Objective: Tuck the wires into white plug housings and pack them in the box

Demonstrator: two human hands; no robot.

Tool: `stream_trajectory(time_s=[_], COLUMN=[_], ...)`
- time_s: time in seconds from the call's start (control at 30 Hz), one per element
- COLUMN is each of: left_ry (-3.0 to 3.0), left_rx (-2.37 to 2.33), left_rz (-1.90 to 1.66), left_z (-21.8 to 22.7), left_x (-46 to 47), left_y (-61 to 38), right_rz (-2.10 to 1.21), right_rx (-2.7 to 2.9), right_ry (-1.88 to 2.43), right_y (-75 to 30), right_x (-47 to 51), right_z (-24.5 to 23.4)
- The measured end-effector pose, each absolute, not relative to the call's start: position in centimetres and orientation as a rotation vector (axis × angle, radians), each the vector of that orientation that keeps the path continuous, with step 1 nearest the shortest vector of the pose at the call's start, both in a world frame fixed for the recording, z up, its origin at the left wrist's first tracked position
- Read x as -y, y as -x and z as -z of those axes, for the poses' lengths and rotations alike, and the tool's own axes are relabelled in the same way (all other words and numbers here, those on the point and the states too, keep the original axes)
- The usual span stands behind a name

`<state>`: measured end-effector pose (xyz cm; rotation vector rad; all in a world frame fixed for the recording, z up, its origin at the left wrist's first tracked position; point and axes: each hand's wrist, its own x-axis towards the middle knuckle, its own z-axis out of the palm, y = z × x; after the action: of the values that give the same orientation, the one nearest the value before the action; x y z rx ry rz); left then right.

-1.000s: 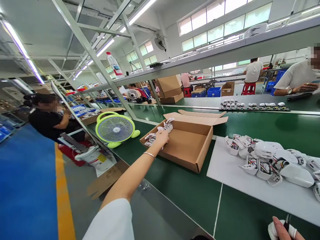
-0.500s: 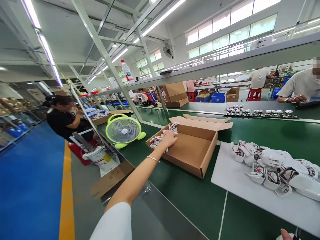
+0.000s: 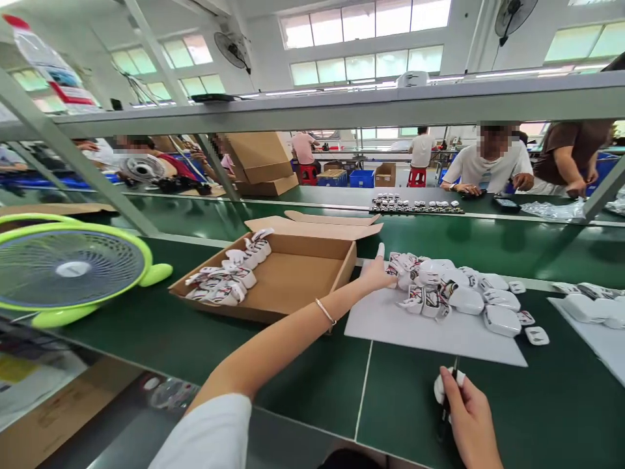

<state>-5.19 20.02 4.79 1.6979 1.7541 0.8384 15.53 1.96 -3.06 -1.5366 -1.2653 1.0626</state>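
Glossy white housings [image 3: 466, 300], rounded, some open with red and dark wires [image 3: 415, 297] showing, lie heaped on white sheet [image 3: 415, 337]. Left hand [image 3: 375, 274] spreads its fingers at heap's left edge, contact unclear; right hand [image 3: 469, 412] pinches slim dark tool [image 3: 446, 409] plus small white part [image 3: 439, 389].

The right hand [image 3: 469, 413] partly hides a white piece [image 3: 438, 390]; the green fan [image 3: 73, 268] is cropped.

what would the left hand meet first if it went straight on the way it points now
Most likely the near end of the pile of white parts; the left hand is right beside it, though whether its fingers already touch is unclear.
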Motion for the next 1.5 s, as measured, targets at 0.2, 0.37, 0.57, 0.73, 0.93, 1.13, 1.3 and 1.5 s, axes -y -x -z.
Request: stream_trajectory(time_s=[0.2, 0.37, 0.57, 0.73, 0.93, 1.13, 1.3, 1.5], left_ry=[-1.649, -1.680, -1.681, -1.849, -1.956, -1.926, -1.883, -1.794], left_rx=[-1.788, -1.739, -1.419, -1.154, -0.843, -1.135, -1.452, -1.231], left_rz=[-1.025, -1.067, -1.088, -0.970, -0.757, -1.049, -0.973, -0.739], left_z=[-6.2, -8.2, -9.5, -8.9, -6.9, -2.8, 0.1, 0.6], left_x=[-18.6, -13.4, -7.5, -4.3, -1.6, 1.9, 4.8, 2.3], left_y=[6.0, 7.5, 6.6, 4.1, 3.7, 4.1, 1.7, 1.4], right_rz=[-1.048, -1.060, -1.164, -1.215, -1.511, -1.199, -1.368, -1.595], right_rx=[1.258, 1.268, 1.311, 1.316, 1.751, 1.562, 1.244, 1.412], right_ry=[1.467, 1.467, 1.431, 1.345, 1.344, 1.653, 1.691, 1.518], right_y=[-15.3, -15.6, -15.2, -15.1, -16.1, -13.4, -12.7, -15.5], right_x=[-1.7, -1.7, -2.0, -2.3, -3.0, -0.4, 2.1, 0.1], right_z=[2.6, 2.4, 1.6, 0.3, -2.7, -0.6, -0.2, -1.9])
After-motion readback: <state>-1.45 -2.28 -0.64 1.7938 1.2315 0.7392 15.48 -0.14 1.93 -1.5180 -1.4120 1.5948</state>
